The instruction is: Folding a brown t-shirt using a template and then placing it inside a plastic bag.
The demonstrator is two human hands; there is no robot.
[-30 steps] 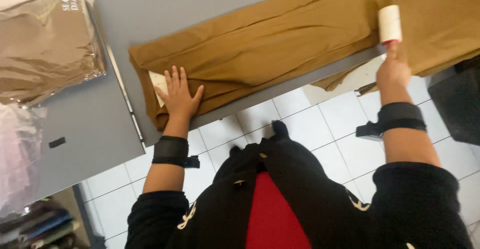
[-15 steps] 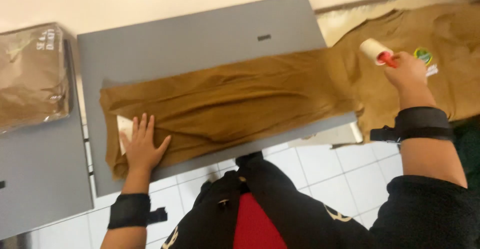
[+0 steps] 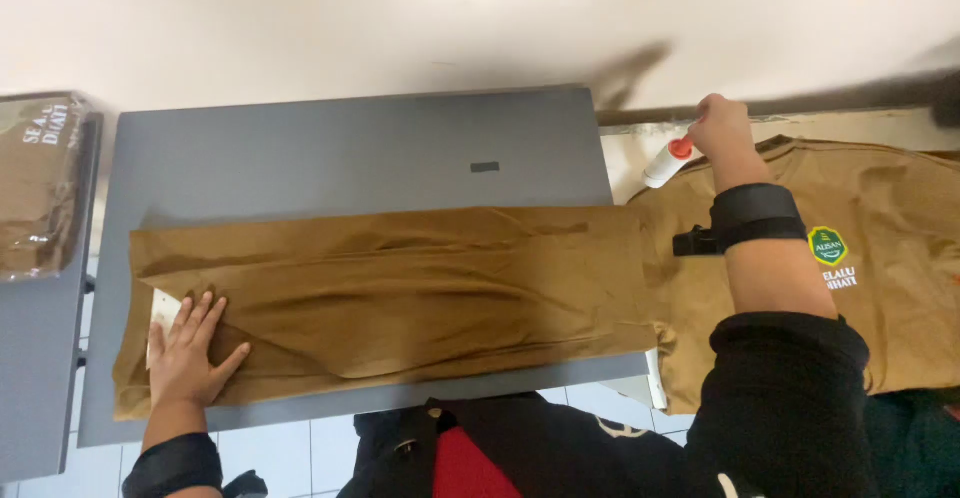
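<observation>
Head view, entry left to right. At the far left edge of the frame a folded brown garment in a clear plastic bag point(image 3: 40, 183) lies on a grey side surface point(image 3: 35, 378). Just right of it sits the grey board point(image 3: 350, 148), wide and flat, filling the centre of the frame, with a small dark rectangular mark on its upper right part.

My left hand point(image 3: 188, 353), lower left of the frame, lies flat with the fingers point(image 3: 205, 313) spread and released, palm pressing down on the left end of the brown folded garment point(image 3: 400, 298). A white tag point(image 3: 163, 308) shows just beside my fingers, partly under the cloth. The garment stretches across the lower half of the board and runs off its right edge, joining more brown cloth at the right of the frame, which carries a green badge point(image 3: 827, 245).

My right hand point(image 3: 722, 128), upper right of the frame, is clenched around the handle of a lint roller point(image 3: 668, 163), its white head tilted down-left and touching the pale surface above the cloth. Both wrists wear black bands.

White floor tiles point(image 3: 290, 458) show at the bottom.
</observation>
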